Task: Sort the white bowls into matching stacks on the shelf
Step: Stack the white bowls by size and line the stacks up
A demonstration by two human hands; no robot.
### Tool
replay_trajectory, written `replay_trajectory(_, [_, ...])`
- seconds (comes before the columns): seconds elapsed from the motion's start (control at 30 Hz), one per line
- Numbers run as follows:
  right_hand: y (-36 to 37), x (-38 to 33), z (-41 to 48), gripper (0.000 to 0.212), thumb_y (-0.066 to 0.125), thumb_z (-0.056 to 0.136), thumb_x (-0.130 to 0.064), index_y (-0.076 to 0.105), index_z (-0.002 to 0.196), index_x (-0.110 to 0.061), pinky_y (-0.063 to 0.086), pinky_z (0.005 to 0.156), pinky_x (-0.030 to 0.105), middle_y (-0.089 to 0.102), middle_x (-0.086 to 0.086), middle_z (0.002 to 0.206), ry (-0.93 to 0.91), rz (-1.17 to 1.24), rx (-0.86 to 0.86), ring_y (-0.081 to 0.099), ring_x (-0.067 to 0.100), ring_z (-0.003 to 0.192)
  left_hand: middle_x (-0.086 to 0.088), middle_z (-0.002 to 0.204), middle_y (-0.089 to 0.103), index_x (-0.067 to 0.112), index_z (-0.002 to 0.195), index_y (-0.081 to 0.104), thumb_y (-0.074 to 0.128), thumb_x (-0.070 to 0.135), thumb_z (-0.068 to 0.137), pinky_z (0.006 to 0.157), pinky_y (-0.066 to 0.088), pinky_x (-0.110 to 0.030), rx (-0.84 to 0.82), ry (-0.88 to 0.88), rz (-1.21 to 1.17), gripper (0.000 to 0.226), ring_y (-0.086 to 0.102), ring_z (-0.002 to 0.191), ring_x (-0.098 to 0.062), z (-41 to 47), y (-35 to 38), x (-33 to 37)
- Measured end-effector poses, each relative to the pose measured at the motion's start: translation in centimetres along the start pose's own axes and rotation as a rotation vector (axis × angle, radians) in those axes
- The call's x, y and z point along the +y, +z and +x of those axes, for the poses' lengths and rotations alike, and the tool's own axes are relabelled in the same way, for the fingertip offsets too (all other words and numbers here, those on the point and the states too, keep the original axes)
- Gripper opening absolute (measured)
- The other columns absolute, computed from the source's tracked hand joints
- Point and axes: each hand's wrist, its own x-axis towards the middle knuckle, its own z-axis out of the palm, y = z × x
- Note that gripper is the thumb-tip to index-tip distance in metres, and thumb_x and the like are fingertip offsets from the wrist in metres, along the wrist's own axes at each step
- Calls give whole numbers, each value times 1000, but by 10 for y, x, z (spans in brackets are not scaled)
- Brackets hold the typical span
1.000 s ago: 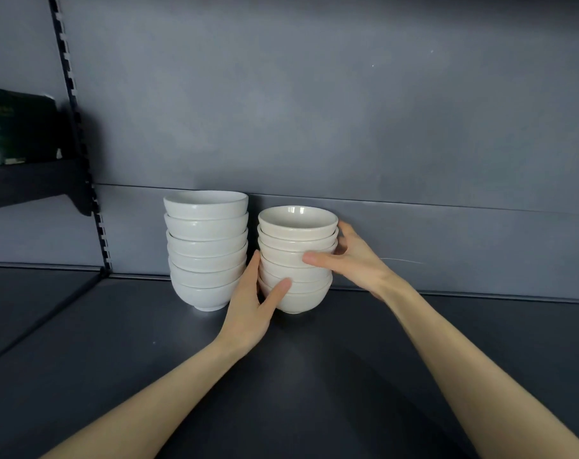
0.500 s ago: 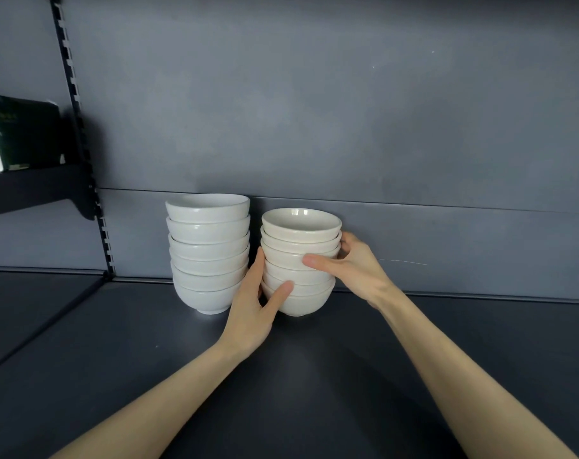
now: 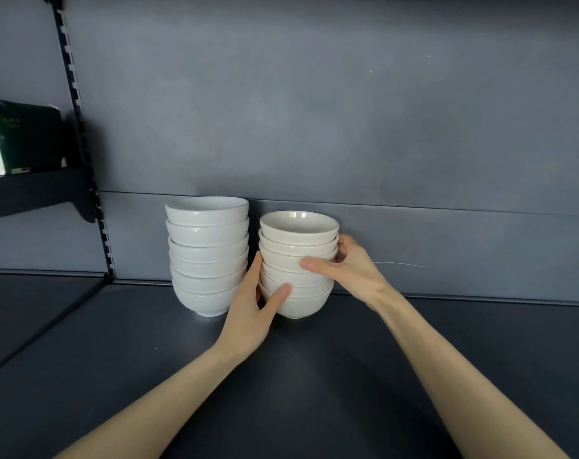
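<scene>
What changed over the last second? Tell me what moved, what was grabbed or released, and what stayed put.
Nothing has visibly moved. The left hand and right hand still hold the cream stack from either side. It stands on the shelf beside the taller white stack. Nothing was taken hold of or let go. Only the camera view shifted slightly.

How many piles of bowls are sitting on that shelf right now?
2. A white stack stands on the shelf at the left; a cream stack stands just right of it, gripped by the left hand and right hand. Behind them is out of sight.
</scene>
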Motion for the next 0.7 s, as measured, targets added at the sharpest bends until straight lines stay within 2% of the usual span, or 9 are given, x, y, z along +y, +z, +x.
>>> replay_trajectory(0.07, [-3,-2,-1,64,79,74,-31,48,128,-16,48,68,10,60,-11,114,5,3,-23,56,-5,99,23,152,29,28,152,19,61,42,83,118,27,-37,7,2,0,82,27,139,6,0,0,1])
replay_trajectory(0.13, [-7,-6,0,63,77,77,-32,47,130,-17,47,68,9,60,-12,116,-7,2,-12,56,-5,99,24,152,28,28,152,19,62,43,82,119,25,-36,28,11,1,83,25,139,7,0,0,3])
replay_trajectory(0.27, [-19,-15,5,83,80,73,-33,35,143,-24,43,95,21,53,-8,128,-73,-20,39,53,8,115,23,151,32,29,150,22,68,55,79,118,27,-37,51,11,0,89,28,139,4,1,1,5])
replay_trajectory(0.33, [-24,-20,9,82,82,70,-35,39,141,-30,43,100,26,54,-10,127,-110,-80,-9,53,7,116,21,149,36,30,149,23,70,60,73,116,29,-40,35,0,10,94,32,138,1,3,2,4])
replay_trajectory(0.4, [-27,-24,13,73,83,67,-39,50,132,-33,46,101,28,59,-16,121,-127,-158,-57,56,5,112,21,146,40,29,148,25,74,57,71,115,32,-38,14,-4,12,95,35,136,1,5,3,3])
replay_trajectory(0.47, [-27,-27,15,62,82,64,-46,59,120,-35,48,99,32,63,-14,117,-131,-252,-71,58,7,111,25,140,44,34,143,30,78,46,73,111,35,-27,3,-4,7,85,39,130,9,7,5,4])
replay_trajectory(0.57, [-27,-27,16,51,81,65,-49,67,110,-28,49,97,34,66,-6,112,-130,-309,-56,60,12,108,40,124,45,50,127,31,76,27,79,91,34,0,24,16,6,69,40,116,25,9,7,9])
replay_trajectory(0.63, [-26,-29,16,47,80,66,-48,70,105,-23,51,95,37,69,1,109,-125,-296,-42,63,15,105,42,124,42,49,128,28,74,24,81,87,32,5,31,31,3,71,38,114,28,10,7,10])
replay_trajectory(0.7, [-25,-31,16,43,80,67,-47,71,99,-21,51,94,40,70,5,104,-126,-276,-39,65,19,101,41,128,40,44,136,25,73,26,81,89,31,5,27,46,-5,74,36,117,27,10,6,11])
